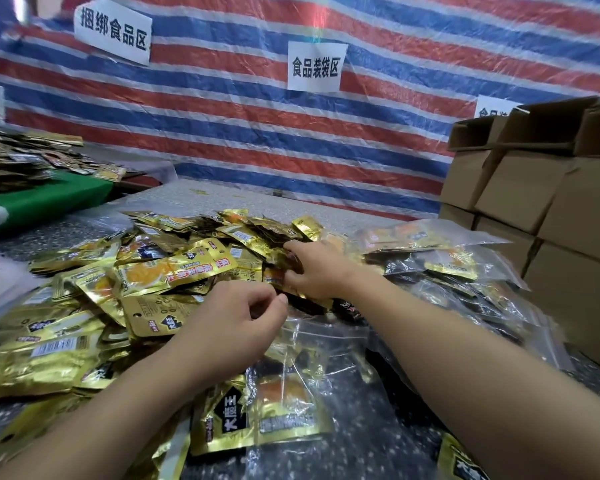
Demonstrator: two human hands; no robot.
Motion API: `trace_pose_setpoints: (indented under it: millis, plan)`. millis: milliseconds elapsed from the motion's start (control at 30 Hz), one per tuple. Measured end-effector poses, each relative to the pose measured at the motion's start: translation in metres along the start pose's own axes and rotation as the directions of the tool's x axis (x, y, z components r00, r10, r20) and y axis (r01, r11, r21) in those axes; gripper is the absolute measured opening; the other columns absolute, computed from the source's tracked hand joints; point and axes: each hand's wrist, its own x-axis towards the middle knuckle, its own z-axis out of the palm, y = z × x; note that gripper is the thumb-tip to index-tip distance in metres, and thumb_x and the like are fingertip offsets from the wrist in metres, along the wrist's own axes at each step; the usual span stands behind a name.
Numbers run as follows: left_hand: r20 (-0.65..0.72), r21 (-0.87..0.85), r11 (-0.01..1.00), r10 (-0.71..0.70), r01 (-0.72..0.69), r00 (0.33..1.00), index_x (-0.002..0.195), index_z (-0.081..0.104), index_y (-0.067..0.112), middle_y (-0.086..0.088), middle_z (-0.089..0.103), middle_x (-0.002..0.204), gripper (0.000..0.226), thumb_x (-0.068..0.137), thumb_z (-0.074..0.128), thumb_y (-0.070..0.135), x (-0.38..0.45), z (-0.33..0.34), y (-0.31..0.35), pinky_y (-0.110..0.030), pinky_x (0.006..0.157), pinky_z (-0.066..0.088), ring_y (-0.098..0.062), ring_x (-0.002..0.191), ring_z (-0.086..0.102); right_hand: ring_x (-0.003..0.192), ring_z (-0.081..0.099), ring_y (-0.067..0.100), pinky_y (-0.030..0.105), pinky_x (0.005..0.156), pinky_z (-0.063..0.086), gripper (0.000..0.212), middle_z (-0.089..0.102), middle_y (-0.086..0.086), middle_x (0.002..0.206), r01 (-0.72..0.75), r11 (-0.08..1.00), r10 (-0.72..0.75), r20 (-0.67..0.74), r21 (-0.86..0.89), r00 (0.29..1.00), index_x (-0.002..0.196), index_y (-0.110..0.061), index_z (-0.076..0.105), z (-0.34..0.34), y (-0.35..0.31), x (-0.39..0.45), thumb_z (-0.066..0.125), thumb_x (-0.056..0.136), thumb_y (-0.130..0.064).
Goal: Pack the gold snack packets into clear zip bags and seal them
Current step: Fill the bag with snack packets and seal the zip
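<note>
While right hand [314, 268] grips gold packets [281, 268], left hand [236, 320] pinches upright clear bag [291, 372] mouth

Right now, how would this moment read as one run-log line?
right hand: gripping gold foil snack packets in pile | left hand: pinching clear plastic zip bag mouth | bag: unsealed

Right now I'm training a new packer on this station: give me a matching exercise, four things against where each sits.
Things:
1. cardboard boxes
2. loose gold packets
3. filled zip bags
4. right hand

Places:
A. left of the hands, heaped
B. stacked at far right
C. reaching into the pile
D. between the pile and the boxes

Pairs: 1-B, 2-A, 3-D, 4-C
</note>
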Motion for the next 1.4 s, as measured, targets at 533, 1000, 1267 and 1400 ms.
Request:
trace_pose_setpoints:
  millis: [533,1000,1267,1400]
  plan:
    - [0.042,0.023,1.0,-0.016,0.015,0.999,0.059,0.047,0.011,0.01,0.041,0.049,0.042,0.094,0.052,0.035,-0.001,0.001,-0.002,-0.031,0.051,0.036,-0.006,0.046,0.036,0.086,0.068,0.007,0.023,0.071,0.058,0.01,0.068,-0.004,0.1,0.009,0.639,0.375,-0.322,0.769,0.869,0.105,-0.026,0.065,-0.056,-0.009,-0.045,0.056,0.101,-0.023]
    - [0.119,0.043,0.997,-0.07,0.066,0.99,0.068,0.057,0.006,0.005,0.041,0.053,0.038,0.096,0.053,0.031,-0.002,0.002,-0.005,-0.032,0.053,0.029,-0.009,0.049,0.035,0.101,0.057,0.02,0.04,0.089,0.049,0.031,0.063,0.003,0.114,0.031,0.971,-0.066,0.142,0.237,0.988,0.118,-0.017,0.058,-0.007,-0.042,-0.06,0.062,0.092,-0.033]
    - [0.117,0.039,0.998,-0.06,0.056,0.991,0.063,0.051,0.004,0.007,0.038,0.051,0.039,0.095,0.053,0.027,-0.001,0.003,-0.005,-0.024,0.05,0.026,-0.008,0.048,0.032,0.099,0.058,0.026,0.044,0.086,0.053,0.05,0.06,0.009,0.113,-0.017,0.998,0.005,0.187,0.064,0.982,0.126,-0.009,0.05,-0.006,-0.047,-0.037,0.068,0.085,-0.033]
    - [0.114,0.034,0.998,-0.061,0.058,0.992,0.061,0.049,0.008,0.007,0.038,0.05,0.04,0.096,0.054,0.027,-0.002,0.003,-0.006,-0.022,0.048,0.026,-0.007,0.047,0.032,0.095,0.058,0.027,0.041,0.078,0.053,0.049,0.06,0.008,0.109,0.026,1.0,-0.028,0.176,0.016,0.984,0.125,-0.009,0.048,-0.007,-0.045,-0.035,0.067,0.087,-0.033]
